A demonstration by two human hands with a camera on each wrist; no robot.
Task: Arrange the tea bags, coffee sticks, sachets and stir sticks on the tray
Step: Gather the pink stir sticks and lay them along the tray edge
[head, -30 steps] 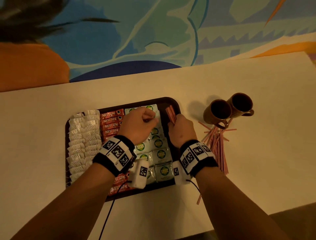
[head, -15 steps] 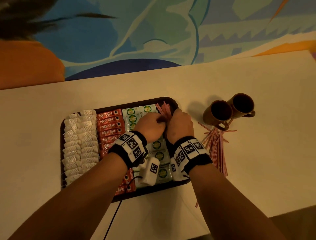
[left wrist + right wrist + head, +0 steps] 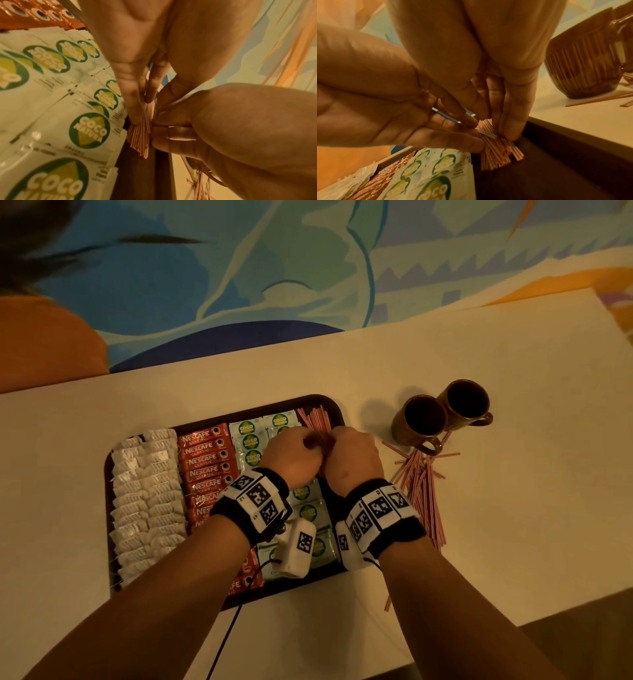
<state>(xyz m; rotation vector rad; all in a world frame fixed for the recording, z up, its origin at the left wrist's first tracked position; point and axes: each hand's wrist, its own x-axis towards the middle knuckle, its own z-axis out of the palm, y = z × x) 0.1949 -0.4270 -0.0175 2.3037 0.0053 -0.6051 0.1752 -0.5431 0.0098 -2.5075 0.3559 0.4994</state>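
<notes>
Pinching stir sticks (image 3: 315,421) between both hands (image 3: 322,455).

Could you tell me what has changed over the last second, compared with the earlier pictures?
The left hand left the sachets and moved right to join the right hand on the stir stick bundle; both now pinch it over the tray. The tea bags, coffee sticks, mugs and loose stir sticks stayed put.

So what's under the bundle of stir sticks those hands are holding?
Under the bundle of stir sticks is the bare dark floor of the tray, beside the Coco Natura sachets. The left hand and right hand cover the bundle's middle.
</notes>
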